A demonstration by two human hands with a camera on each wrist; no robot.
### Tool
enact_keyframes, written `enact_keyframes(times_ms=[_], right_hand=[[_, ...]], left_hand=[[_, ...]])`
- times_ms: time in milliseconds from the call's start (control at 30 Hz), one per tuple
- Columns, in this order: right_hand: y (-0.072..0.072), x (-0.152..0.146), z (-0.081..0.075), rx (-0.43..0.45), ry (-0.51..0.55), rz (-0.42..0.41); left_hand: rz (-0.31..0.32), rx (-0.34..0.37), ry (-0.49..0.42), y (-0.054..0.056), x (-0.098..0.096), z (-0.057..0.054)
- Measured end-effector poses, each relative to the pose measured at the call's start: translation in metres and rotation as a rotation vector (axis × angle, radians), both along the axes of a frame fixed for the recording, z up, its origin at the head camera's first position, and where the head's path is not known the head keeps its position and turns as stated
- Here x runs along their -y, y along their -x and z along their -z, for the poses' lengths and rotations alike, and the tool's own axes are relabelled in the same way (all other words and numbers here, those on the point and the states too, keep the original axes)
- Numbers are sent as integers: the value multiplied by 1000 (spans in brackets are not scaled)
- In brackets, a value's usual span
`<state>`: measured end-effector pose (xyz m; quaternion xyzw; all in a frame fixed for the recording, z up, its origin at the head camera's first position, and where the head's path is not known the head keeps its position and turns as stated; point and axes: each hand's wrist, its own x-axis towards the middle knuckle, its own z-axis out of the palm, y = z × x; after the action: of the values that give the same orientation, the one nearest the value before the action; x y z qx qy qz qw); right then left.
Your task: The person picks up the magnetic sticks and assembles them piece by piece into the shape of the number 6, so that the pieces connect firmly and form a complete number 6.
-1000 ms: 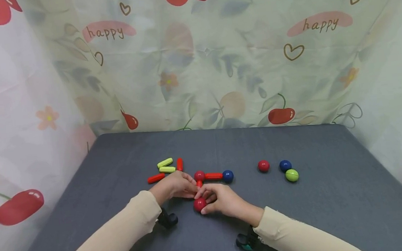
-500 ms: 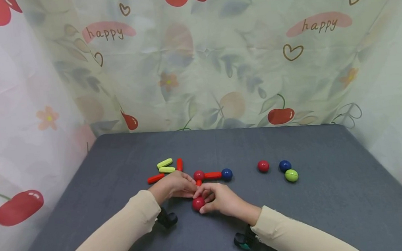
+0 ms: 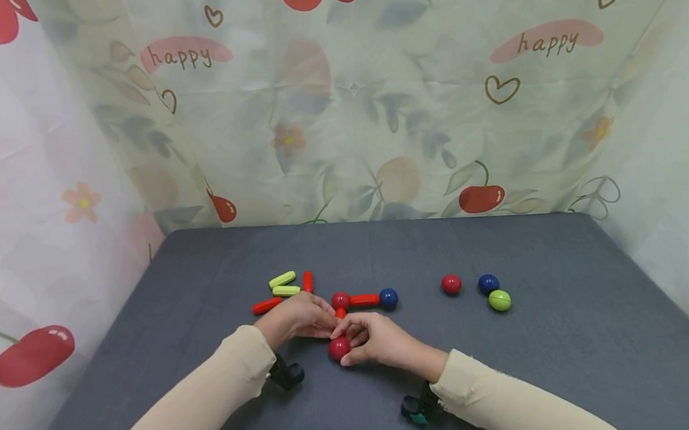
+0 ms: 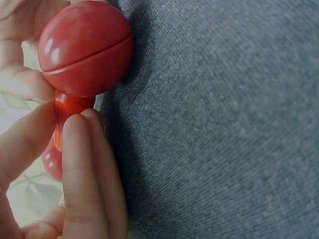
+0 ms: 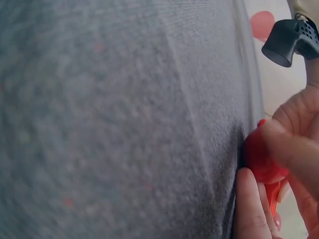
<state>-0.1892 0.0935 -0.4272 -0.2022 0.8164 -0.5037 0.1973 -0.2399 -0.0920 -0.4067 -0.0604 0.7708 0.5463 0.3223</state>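
Note:
My left hand [image 3: 304,317] pinches a red rod [image 4: 75,104] between thumb and fingers, partly hidden by them. At the rod's near end is a red ball [image 3: 339,349] with a seam line around it, and my right hand [image 3: 386,341] holds this ball between thumb and fingers. The rod's far end meets another red ball [image 3: 340,301]. From that ball a second red rod [image 3: 365,300] runs right to a blue ball [image 3: 389,299], making an L-shaped piece on the table. In the right wrist view the near ball sits low, close against the dark cloth.
Behind my left hand lie two yellow-green rods [image 3: 286,291] and two loose red rods [image 3: 308,281]. To the right are a loose red ball [image 3: 452,284], a blue ball [image 3: 488,284] and a green ball [image 3: 500,300]. Printed curtains enclose the grey table [image 3: 554,360].
My right hand and the near red ball have shifted very slightly left and away from me. My left hand keeps its grip in nearly the same place.

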Motion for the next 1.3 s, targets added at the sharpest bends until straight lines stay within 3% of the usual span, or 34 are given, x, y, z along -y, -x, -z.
enact_keyframes(times_ms=[533,667,833,967,1033,1200,1300], right_hand=[[2,-1,3,100,97,13],[3,-1,5,109,124,1],[3,-1,4,96,122,5],[2,-2,4,84,116,8],[2,-2,4,84,113,10],[1,-2,3,83,108,12],[2,-2,3,88,104,16]], left_hand=[[-11,-43,-16,-4,3,1],[10,-101,-56,-5,16,-8],[59,-234,-167,-4,43,-28],[18,-341,-183,-2,68,-36],[-32,-369,-166,-1,81,-36],[-138,-386,-71,6,108,-26],[-148,-386,33,11,118,-16]])
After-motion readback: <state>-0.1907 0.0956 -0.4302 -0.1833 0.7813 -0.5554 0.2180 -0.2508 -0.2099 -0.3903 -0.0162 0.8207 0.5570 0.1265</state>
